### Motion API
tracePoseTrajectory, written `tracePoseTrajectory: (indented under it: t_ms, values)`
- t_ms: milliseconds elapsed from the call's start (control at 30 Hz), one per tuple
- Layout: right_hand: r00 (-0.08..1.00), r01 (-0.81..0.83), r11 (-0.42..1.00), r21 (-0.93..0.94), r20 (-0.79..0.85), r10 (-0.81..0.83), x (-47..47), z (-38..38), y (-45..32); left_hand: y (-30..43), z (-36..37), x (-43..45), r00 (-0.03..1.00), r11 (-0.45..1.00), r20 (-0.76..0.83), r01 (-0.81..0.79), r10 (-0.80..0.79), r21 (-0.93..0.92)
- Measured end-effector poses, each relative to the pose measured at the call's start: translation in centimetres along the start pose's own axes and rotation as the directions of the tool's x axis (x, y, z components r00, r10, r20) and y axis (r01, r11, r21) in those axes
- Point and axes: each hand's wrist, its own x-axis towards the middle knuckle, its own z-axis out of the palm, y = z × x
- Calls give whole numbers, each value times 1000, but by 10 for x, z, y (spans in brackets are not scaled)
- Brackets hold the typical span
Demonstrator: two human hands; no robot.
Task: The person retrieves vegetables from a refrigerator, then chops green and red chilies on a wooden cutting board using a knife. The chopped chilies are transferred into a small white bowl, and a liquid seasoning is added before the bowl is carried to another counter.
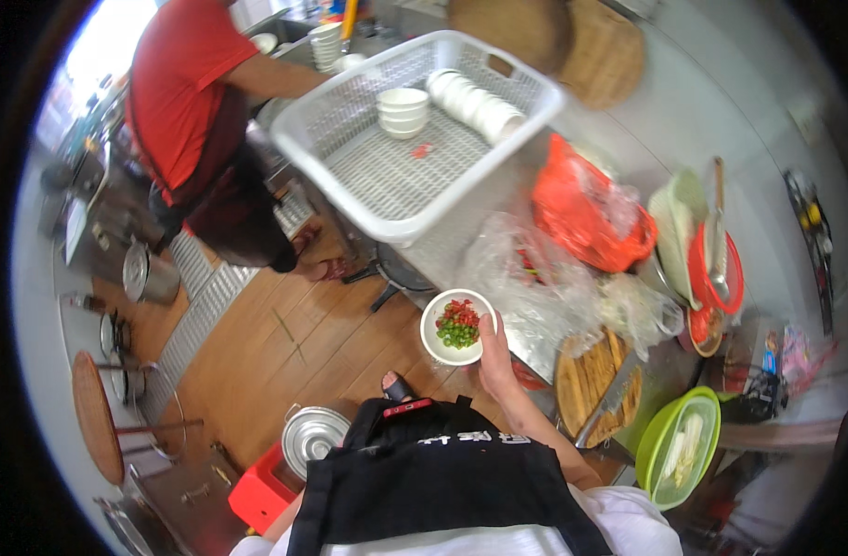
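Note:
My right hand [497, 358] grips the rim of a small white bowl [429, 340], thumb over the edge. Chopped red chili [462, 311] and chopped green chili [457, 333] lie side by side in it. The bowl is in the air, by the near edge of a metal worktable [459, 240]. Just beyond it on the table is a clear plastic bag [556, 302] with some red and green pieces inside. To the right of my forearm, a kitchen knife [608, 399] rests on a round wooden cutting board [573, 375]. My left hand is out of view.
A white plastic basket [396, 233] holds stacked white bowls [403, 111]. A co-worker in a red shirt [181, 83] stands at the sink beyond. A red plastic bag [577, 222] and a green basin [643, 452] are on the right. A lidded metal pot [316, 434] stands low at left.

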Motion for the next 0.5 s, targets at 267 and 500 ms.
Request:
tracePoseTrajectory:
  t_ms: [267,500]
  values:
    - [983,-149,948,281,148,110,30,107,33,33,-2,4,978,961,-137,-185,159,-205]
    - [920,27,999,25,391,-35,72,202,52,-59,-86,9,918,874,-335,-330,211,-356]
